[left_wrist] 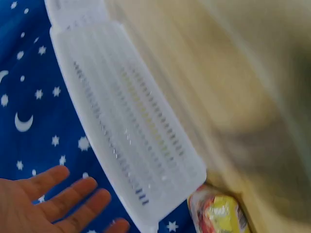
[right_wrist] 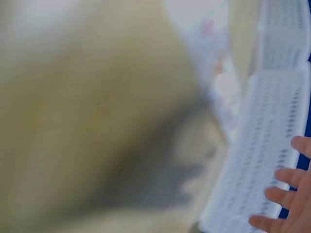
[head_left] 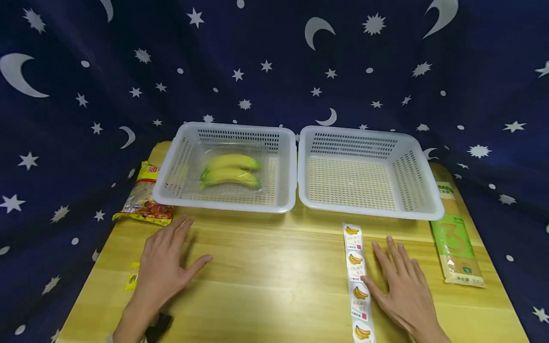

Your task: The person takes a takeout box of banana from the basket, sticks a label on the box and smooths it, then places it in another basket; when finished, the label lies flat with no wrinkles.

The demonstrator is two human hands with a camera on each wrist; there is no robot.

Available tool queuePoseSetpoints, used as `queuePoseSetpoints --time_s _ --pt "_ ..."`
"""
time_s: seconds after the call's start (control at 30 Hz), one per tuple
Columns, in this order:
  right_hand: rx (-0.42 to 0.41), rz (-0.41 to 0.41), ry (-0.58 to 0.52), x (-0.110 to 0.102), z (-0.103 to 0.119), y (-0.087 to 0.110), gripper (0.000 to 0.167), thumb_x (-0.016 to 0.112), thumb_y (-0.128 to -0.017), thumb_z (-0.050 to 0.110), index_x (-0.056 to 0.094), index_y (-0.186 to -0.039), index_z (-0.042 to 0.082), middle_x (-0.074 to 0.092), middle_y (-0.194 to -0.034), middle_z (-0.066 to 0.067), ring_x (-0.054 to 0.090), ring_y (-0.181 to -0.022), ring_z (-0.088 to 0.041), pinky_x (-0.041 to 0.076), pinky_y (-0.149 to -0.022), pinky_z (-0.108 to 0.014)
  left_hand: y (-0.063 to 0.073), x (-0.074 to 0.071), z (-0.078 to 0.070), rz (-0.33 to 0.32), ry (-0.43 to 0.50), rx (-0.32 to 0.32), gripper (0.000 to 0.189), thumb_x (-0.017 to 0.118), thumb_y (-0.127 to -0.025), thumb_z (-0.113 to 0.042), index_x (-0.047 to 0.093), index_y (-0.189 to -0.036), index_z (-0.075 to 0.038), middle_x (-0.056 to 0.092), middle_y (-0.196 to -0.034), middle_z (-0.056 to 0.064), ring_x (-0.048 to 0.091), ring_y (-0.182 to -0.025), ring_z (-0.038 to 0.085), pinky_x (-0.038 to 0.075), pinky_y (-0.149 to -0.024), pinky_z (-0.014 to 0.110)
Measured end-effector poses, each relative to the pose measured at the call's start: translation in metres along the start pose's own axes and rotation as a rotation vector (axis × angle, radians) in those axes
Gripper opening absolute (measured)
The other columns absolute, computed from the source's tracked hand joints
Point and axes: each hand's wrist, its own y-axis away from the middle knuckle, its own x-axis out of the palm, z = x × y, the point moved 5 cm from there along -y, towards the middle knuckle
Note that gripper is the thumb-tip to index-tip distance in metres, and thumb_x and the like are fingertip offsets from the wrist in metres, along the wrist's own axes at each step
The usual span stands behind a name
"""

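Observation:
My left hand (head_left: 162, 262) is at the left of the wooden table, fingers spread and holding nothing. Partly beside it lies a small yellow packet (head_left: 133, 275). On the right, my right hand (head_left: 401, 293) also has its fingers extended, palm down. Its thumb tip overlaps the edge of a strip of banana stickers (head_left: 355, 265); whether it touches cannot be told. Two yellow-green bananas (head_left: 231, 177) lie in a clear plastic box (head_left: 201, 157) inside the left white basket (head_left: 223, 206). Both wrist views show extended fingers with nothing in them.
A second white basket (head_left: 369, 212) stands right of the first, only slats showing inside. A red-and-yellow food bag (head_left: 147, 197) leans by the left basket. The long green-and-tan packet (head_left: 456, 243) lies at the right edge. A dark star-patterned cloth (head_left: 274, 85) hangs behind.

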Motion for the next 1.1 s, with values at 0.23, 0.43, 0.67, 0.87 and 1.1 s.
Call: queuePoseSetpoints --time_s 0.23,0.43,0.67,0.87,1.1 --pt "-0.200 0.004 -0.254 -0.030 0.036 -0.038 0.084 0.078 -0.079 0.032 0.038 -0.152 0.021 0.034 -0.158 -0.007 0.046 -0.128 -0.043 0.040 -0.094 -0.062 -0.020 -0.021 0.021 -0.161 0.198 0.021 0.083 0.067 -0.080 -0.067 0.055 -0.138 -0.009 0.060 -0.127 0.016 0.057 -0.106 0.036 0.043 -0.083 0.052" --pt "-0.400 0.014 -0.339 -0.051 0.066 -0.087 0.084 0.078 -0.077 0.035 0.040 -0.150 0.018 0.036 -0.156 -0.008 0.045 -0.133 -0.037 0.041 -0.098 -0.062 -0.039 -0.030 0.047 -0.311 0.263 0.030 0.092 0.060 -0.077 -0.077 0.057 -0.136 -0.006 0.056 -0.129 0.022 0.048 -0.114 0.043 0.036 -0.089 0.049" --pt "-0.547 0.079 -0.416 -0.065 0.097 -0.163 0.085 0.080 -0.078 0.031 0.038 -0.151 0.019 0.035 -0.156 -0.009 0.038 -0.140 -0.033 0.040 -0.105 -0.060 -0.059 -0.026 0.080 -0.337 0.353 0.006 0.096 0.064 -0.074 -0.075 0.054 -0.139 -0.005 0.047 -0.138 0.026 0.040 -0.122 0.045 0.027 -0.093 0.049" --pt "-0.534 0.236 -0.474 -0.063 0.119 -0.227 0.081 0.077 -0.084 0.035 0.034 -0.153 0.029 0.035 -0.156 -0.005 0.034 -0.143 -0.033 0.035 -0.107 -0.064 -0.065 -0.005 0.093 -0.273 0.411 -0.074 0.094 0.072 -0.072 -0.069 0.050 -0.143 -0.012 0.034 -0.147 0.028 0.026 -0.134 0.046 0.021 -0.099 0.065" --pt "-0.530 0.381 -0.482 -0.041 0.143 -0.293 0.076 0.072 -0.088 0.040 0.034 -0.153 0.028 0.036 -0.155 0.001 0.038 -0.139 -0.025 0.037 -0.110 -0.054 -0.063 0.012 0.098 -0.205 0.457 -0.175 0.094 0.090 -0.068 -0.036 0.044 -0.148 -0.021 0.026 -0.151 0.028 0.020 -0.142 0.040 0.023 -0.105 0.068"
